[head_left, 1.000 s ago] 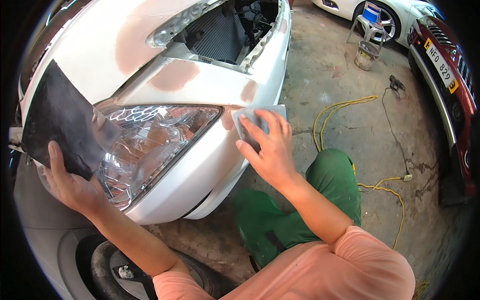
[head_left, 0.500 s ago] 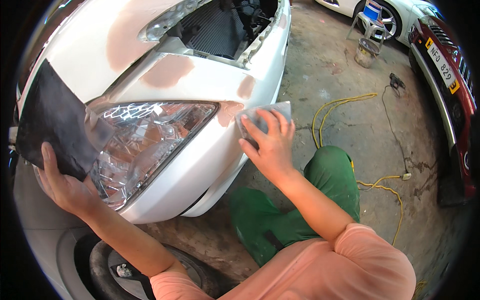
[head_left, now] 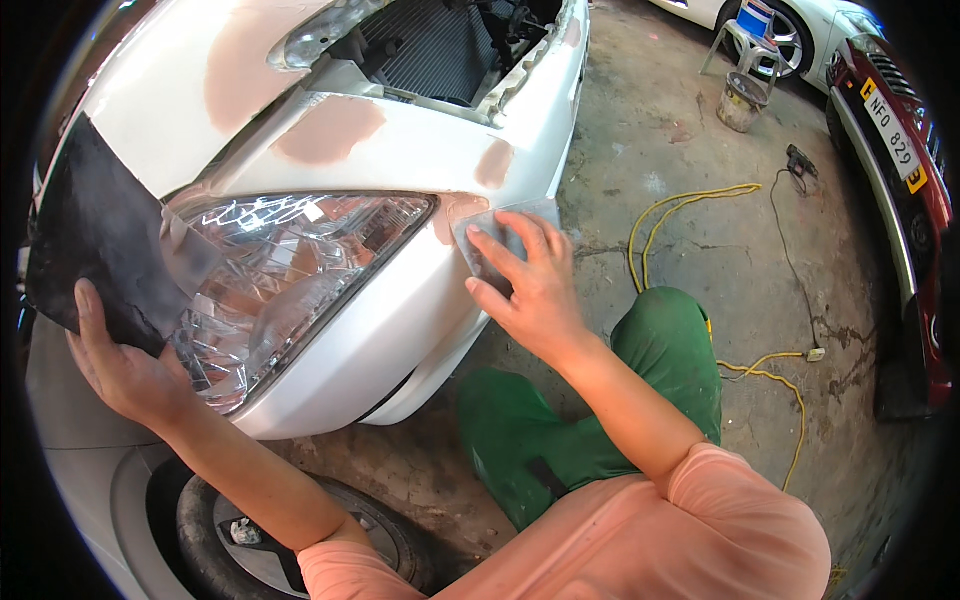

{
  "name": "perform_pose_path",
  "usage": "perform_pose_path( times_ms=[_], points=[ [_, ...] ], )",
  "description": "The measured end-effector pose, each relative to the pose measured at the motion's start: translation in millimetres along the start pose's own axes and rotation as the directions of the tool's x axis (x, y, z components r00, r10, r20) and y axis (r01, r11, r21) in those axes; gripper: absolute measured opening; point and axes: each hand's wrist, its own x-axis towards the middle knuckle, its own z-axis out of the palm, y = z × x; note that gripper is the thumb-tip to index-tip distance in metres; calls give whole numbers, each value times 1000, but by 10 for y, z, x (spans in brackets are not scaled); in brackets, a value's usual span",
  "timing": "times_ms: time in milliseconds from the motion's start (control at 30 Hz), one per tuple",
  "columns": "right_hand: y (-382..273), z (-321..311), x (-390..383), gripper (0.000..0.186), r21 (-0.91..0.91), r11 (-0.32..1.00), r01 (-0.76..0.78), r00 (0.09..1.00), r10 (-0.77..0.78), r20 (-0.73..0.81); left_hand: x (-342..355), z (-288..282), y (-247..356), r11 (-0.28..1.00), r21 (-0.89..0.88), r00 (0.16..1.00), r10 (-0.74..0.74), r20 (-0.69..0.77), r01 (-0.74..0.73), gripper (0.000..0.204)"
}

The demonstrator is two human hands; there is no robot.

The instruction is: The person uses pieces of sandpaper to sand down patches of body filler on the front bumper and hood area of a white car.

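Note:
My left hand [head_left: 135, 375] grips the lower edge of a stiff black sheet [head_left: 95, 235], thumb on top and the other fingers partly hidden beneath. A smaller grey-brown piece lies at the sheet's right side, over the headlight [head_left: 310, 270]. With spread, bent fingers, my right hand [head_left: 535, 285] holds a grey sheet of sandpaper [head_left: 485, 245] flat against the white car body [head_left: 400, 315], just right of the headlight's outer corner. A pinkish-brown filler patch [head_left: 465, 205] shows beside the sandpaper. Other such patches [head_left: 330, 130] mark the panel above.
An open bay with a radiator [head_left: 430, 50] lies at the top. Below left is a wheel [head_left: 225, 545]. Yellow cord [head_left: 650, 225] and a corded power tool [head_left: 800, 165] lie on the concrete floor. A bucket [head_left: 742, 102], a stool [head_left: 755, 50] and a red car [head_left: 900, 200] stand right.
My right hand has slid the sandpaper a little left along the body, toward the headlight corner. My left hand still grips the black sheet; the view has shifted slightly.

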Motion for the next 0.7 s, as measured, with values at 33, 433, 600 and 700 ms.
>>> perform_pose_path(
  times_ms=[33,433,600,700],
  points=[
    [3,17,-2,49,-20,1000,4,1000,-4,16,2,6,-1,1000,-4,1000,2,3,-2,47],
    [29,-89,-27,51,24,998,57,994,-59,96,-16,-14,-83,1000,-15,1000,17,-12,-17,63],
    [22,15,-19,50,55,997,53,996,-57,71,-39,44,-124,879,-396,949,-311,-57,265,39],
    [-5,-102,-105,49,81,996,29,991,-39,131,-73,48,-138,789,-537,919,-389,-60,299,42]
  ],
)
